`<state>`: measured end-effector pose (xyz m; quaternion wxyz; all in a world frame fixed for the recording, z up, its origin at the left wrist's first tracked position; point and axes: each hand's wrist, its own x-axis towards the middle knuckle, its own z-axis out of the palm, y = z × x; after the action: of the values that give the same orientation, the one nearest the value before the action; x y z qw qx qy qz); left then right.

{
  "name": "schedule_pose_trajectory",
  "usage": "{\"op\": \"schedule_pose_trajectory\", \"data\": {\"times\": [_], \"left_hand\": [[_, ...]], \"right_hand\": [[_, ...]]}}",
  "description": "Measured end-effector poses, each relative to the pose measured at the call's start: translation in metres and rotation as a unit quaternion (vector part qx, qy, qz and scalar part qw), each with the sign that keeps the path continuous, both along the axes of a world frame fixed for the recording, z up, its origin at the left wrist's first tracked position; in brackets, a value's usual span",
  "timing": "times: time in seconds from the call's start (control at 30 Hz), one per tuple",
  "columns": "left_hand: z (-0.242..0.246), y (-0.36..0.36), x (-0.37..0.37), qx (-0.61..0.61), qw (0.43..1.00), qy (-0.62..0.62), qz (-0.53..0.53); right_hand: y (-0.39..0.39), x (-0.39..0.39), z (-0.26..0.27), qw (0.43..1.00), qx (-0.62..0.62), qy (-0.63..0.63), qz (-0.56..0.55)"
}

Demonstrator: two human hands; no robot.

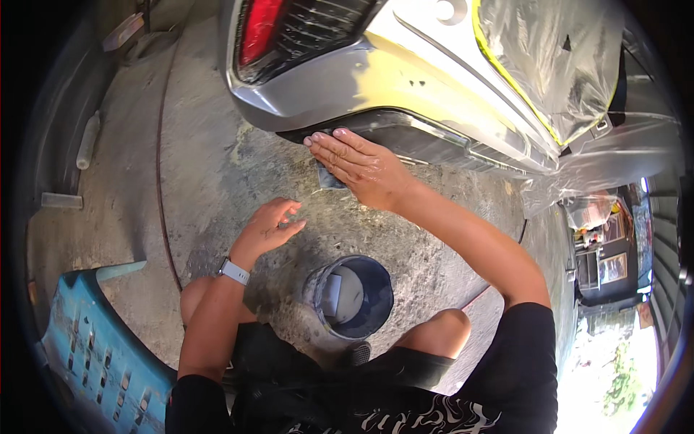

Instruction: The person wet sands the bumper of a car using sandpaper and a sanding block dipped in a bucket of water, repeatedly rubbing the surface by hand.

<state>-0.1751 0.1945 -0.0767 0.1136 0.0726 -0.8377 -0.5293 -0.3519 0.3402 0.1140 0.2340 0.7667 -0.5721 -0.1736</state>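
My right hand (360, 168) lies flat, wet and with fingers together, at the black lower trim (401, 127) of a car's rear bumper. Out from under its fingers sticks a dark sheet (329, 178) that looks like sandpaper; the rest is hidden. Above, the silver bumper (303, 89) carries a broad pale-yellow patch (390, 76) with small dark marks. My left hand (271, 225) hangs in the air below and left of it, thumb and fingers apart, holding nothing. Between my knees stands a dark bucket (378, 293) of cloudy liquid, with a pale rectangular piece (331, 297) inside.
Clear plastic sheeting (547, 59), edged with yellow tape (509, 87), covers part of the car. A thin hose (159, 135) crosses the concrete floor (203, 135). At lower left is a blue slotted plastic chair or stool (103, 336). A whitish bottle (88, 141) lies farther off.
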Motion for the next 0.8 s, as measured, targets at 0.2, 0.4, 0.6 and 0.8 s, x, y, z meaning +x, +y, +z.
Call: {"op": "schedule_pose_trajectory", "data": {"times": [0.2,0.4,0.6,0.8], "left_hand": [[0.018,0.004,0.013,-0.031,0.999,0.014,-0.002],[0.032,0.024,0.015,-0.114,0.993,-0.003,-0.033],[0.032,0.044,0.019,-0.162,0.984,-0.024,-0.063],[0.027,0.054,0.027,-0.237,0.966,-0.079,-0.07]], "right_hand": [[0.102,-0.079,0.015,0.991,-0.042,0.114,-0.05],[0.107,-0.095,-0.041,0.983,-0.168,0.048,-0.06],[-0.012,-0.018,-0.073,0.966,-0.235,0.092,-0.053],[0.077,-0.105,-0.075,0.946,-0.264,0.184,-0.032]]}}
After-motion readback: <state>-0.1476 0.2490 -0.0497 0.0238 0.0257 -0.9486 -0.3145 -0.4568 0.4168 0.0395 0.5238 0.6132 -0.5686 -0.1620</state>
